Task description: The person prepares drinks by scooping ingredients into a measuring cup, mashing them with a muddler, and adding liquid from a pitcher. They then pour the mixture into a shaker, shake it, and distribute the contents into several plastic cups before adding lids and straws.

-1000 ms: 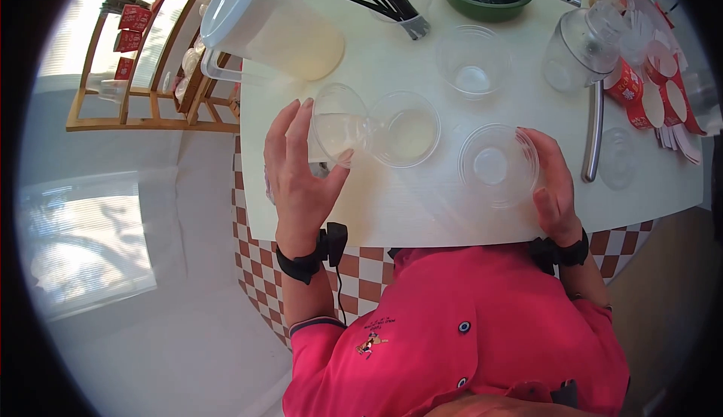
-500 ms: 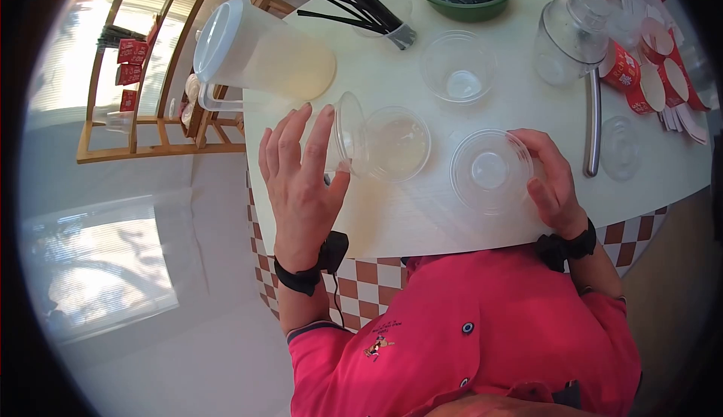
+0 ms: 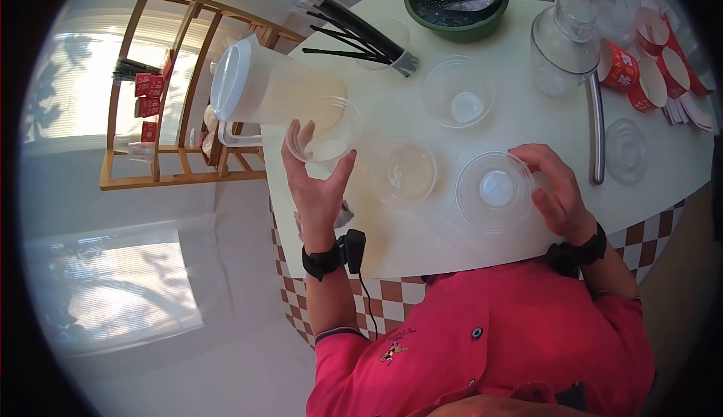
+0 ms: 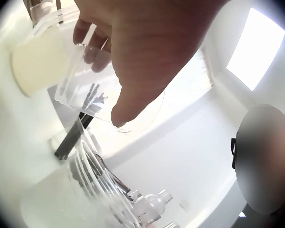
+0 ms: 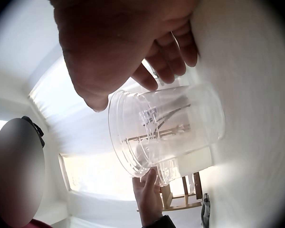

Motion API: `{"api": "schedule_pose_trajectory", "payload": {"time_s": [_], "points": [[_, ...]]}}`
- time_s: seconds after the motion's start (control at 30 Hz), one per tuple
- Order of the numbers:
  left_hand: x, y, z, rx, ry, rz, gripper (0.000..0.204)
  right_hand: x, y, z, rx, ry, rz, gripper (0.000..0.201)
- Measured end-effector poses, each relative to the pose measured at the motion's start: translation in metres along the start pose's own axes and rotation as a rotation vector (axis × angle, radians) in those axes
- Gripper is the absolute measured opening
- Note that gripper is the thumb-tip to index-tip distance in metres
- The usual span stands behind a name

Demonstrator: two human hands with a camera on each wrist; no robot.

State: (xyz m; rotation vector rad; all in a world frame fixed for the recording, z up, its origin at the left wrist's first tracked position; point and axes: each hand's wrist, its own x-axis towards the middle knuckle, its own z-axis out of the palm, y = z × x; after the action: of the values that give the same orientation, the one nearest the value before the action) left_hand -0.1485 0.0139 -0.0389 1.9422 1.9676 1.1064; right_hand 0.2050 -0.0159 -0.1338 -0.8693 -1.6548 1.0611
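Observation:
My left hand point(image 3: 320, 198) holds a clear plastic cup point(image 3: 331, 140) between thumb and fingers, tilted a little beside the pitcher. In the left wrist view its wall point(image 4: 76, 88) shows through between the fingertips. Another clear cup point(image 3: 403, 176) stands on the table to the right of that hand. Beside a third clear cup point(image 3: 493, 202), my right hand point(image 3: 561, 195) has its fingertips right at the rim, thumb apart from them. The right wrist view shows these fingers fairly straight along this cup point(image 5: 180, 123).
The lidded pitcher point(image 3: 294, 89) of pale liquid stands at the left. Further back are black straws point(image 3: 361, 40), another clear cup point(image 3: 459, 104) and a green bowl point(image 3: 459, 33) with tongs. At right are a clear jar point(image 3: 561, 51), a metal rod point(image 3: 597, 131) and red paper cups point(image 3: 648, 89).
My left hand has drawn its cup away from the middle cup, toward the pitcher, and turned it more upright. My right hand stays by its cup. The head view has shifted.

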Motion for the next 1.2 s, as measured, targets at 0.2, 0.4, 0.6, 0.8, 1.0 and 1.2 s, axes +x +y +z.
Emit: {"api": "schedule_pose_trajectory", "payload": {"time_s": [0.2, 0.4, 0.6, 0.8, 1.0, 1.2], "points": [[0.013, -0.034, 0.038, -0.319, -0.111, -0.229, 0.088, 0.001, -0.001, -0.001, -0.001, 0.018, -0.005, 0.047], [0.012, -0.061, 0.069, -0.636, -0.243, -0.266, 0.092, 0.002, -0.001, -0.002, 0.017, 0.032, 0.015, 0.047], [0.007, -0.076, 0.069, -0.618, -0.347, -0.205, 0.099, 0.003, -0.001, -0.003, 0.025, 0.025, 0.027, 0.046], [-0.036, -0.069, 0.039, -0.386, -0.292, -0.259, 0.090, 0.002, 0.003, -0.003, 0.071, 0.000, 0.071, 0.056], [-0.090, -0.034, 0.024, -0.238, -0.375, -0.064, 0.084, -0.001, 0.003, 0.004, 0.166, 0.018, 0.224, 0.084], [-0.097, -0.019, 0.059, -0.203, -0.280, -0.011, 0.098, -0.006, 0.013, 0.003, 0.122, 0.060, 0.186, 0.077]]}}
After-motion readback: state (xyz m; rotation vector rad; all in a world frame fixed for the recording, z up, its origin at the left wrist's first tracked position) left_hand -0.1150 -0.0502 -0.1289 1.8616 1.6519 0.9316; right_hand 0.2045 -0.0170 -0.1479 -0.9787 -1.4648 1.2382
